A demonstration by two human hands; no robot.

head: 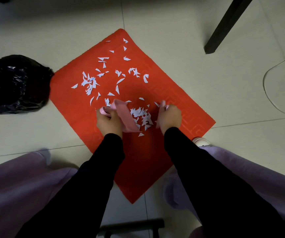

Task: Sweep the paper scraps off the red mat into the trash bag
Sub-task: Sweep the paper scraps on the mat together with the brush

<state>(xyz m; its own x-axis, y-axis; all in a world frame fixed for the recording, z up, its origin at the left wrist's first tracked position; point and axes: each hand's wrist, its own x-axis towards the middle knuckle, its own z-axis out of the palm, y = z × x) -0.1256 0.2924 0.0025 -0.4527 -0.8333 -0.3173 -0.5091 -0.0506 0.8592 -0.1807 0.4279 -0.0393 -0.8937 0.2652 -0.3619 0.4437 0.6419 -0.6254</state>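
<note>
Purple trouser legs point(18, 186) fill the lower corners, and two black sleeves point(93, 177) reach forward between them over the red mat point(138, 165); the mat lies as a diamond on the pale tiled floor point(224, 100), with a faint key pattern embossed along its right border. The left hand point(108, 120) is curled round the looped handle of a flat pink dustpan point(127, 115), whose blade tilts down onto the mat; the right hand point(170, 118) is closed in a fist round a small pink tool point(163, 103), most of it hidden, so what it is cannot be told. The paper scraps point(90, 82) are small, white to pale blue, cut in sharp triangles and slivers; one thick heap lies between the two hands against the dustpan, another cluster sits towards the mat's left side, and loose pieces scatter up to the far corner. The black trash bag point(14, 85), crumpled and glossy, sits on the floor at the mat's left corner, touching it; a dark furniture leg point(227, 24) and a thin cable point(267, 74) lie beyond on the right.
</note>
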